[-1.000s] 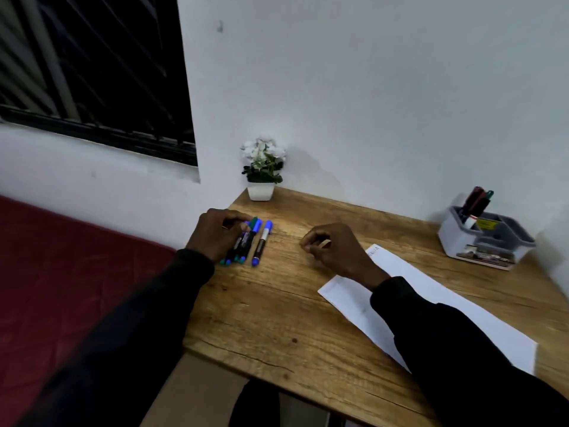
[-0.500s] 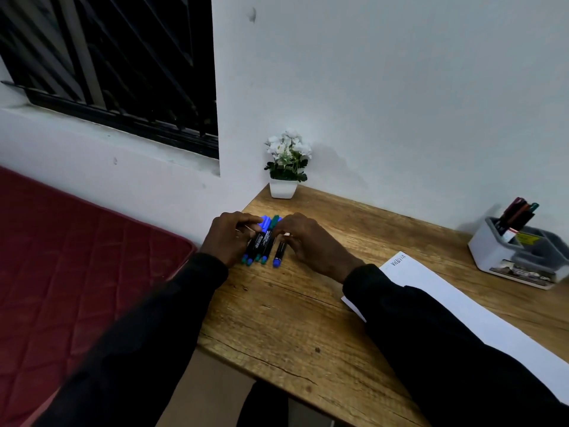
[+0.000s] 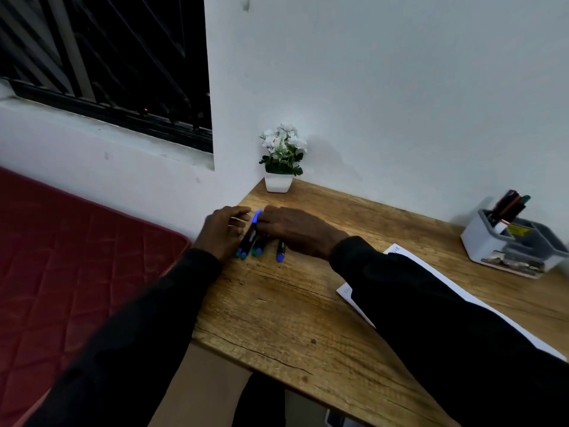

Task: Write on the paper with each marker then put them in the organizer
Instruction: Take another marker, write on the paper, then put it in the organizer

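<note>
Several black markers with blue and green ends (image 3: 251, 241) lie together near the desk's left edge, and one blue-ended marker (image 3: 280, 252) lies slightly apart on the right. My left hand (image 3: 223, 231) rests against the cluster from the left, fingers spread and touching a blue cap. From the right, my right hand (image 3: 297, 229) lies palm-down over the markers' upper halves and hides its own grip. The white paper (image 3: 400, 252) sits under my right sleeve. At the far right stands the grey-white organizer (image 3: 478, 241), holding a few markers (image 3: 508, 208).
A small white pot of white flowers (image 3: 278, 163) stands in the desk's back left corner by the wall. The wooden desk (image 3: 292, 318) ends just left of the markers, with a red mattress (image 3: 77, 257) below. A barred window is at upper left.
My right hand has moved left from beside the paper onto the markers. My left hand stayed at the cluster. The view has swung left.
</note>
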